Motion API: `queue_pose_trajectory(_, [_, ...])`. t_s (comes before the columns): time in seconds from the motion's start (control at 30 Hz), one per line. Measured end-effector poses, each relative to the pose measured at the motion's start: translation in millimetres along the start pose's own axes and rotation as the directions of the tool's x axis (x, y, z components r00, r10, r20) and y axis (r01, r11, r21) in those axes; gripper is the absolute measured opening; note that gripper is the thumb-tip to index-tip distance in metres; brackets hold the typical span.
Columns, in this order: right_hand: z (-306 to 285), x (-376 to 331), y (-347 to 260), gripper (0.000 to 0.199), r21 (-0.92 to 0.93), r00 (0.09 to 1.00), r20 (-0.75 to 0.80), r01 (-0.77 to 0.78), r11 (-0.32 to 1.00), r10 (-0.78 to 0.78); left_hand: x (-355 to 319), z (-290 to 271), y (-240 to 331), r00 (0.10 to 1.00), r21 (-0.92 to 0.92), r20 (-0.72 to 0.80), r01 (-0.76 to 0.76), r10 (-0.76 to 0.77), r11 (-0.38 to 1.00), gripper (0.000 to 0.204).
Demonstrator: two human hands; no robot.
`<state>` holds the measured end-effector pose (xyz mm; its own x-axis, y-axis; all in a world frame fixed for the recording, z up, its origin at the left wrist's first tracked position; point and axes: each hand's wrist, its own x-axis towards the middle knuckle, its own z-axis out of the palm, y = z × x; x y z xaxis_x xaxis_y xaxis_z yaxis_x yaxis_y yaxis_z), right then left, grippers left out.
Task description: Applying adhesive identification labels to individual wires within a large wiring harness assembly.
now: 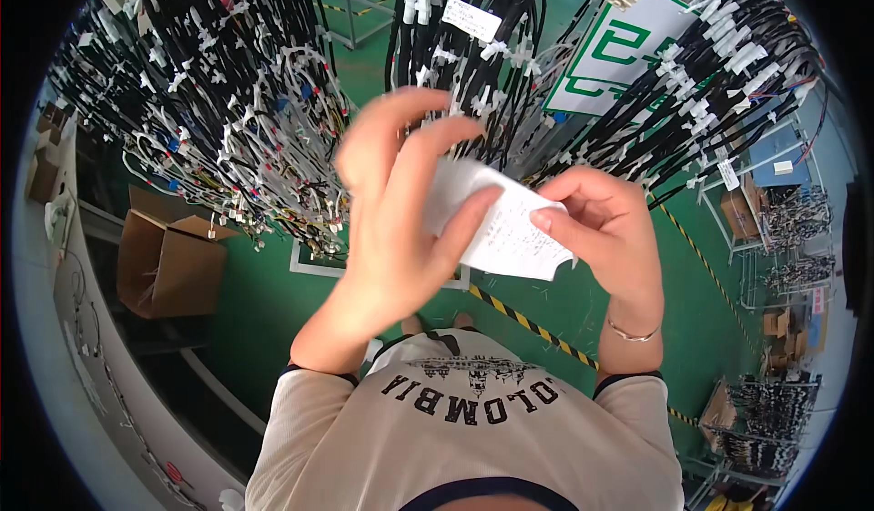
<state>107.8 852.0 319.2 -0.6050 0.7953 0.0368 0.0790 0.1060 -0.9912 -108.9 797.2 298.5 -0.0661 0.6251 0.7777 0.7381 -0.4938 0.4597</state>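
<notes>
A white sheet of printed paper (514, 238) is in front of my chest, its lower edge uneven and its upper left part bent up. My right hand (614, 233) pinches its right side between thumb and fingers. My left hand (387, 206) is at the paper's left, thumb laid across the printed face and other fingers curled behind and above it, slightly smeared by motion. Beyond my hands hang thick bundles of black wire harnesses (464, 65) with white connectors and tape. A white tag (472, 20) is fixed to the middle bundle.
More harnesses (218, 83) hang at the left, others (719, 56) at the right beside a green-and-white sign (601, 51). An open cardboard box (173, 265) stands at the left. Yellow-black tape (523, 320) crosses the green floor. Racks with cables (774, 429) line the right side.
</notes>
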Motion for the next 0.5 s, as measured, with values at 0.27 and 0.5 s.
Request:
queue_pose_trajectory(0.27, [24, -14, 15, 0.02, -0.029, 0.967, -0.12, 0.222, 0.975, -0.224, -33, 23, 20, 0.992, 0.0, -0.119, -0.051, 0.05, 0.999, 0.033])
queue_pose_trajectory(0.5, [35, -27, 6, 0.021, -0.499, 0.859, -0.104, 0.391, 0.774, -0.501, -29, 8, 35, 0.994, -0.238, 0.042, 0.104, -0.097, 0.966, 0.024])
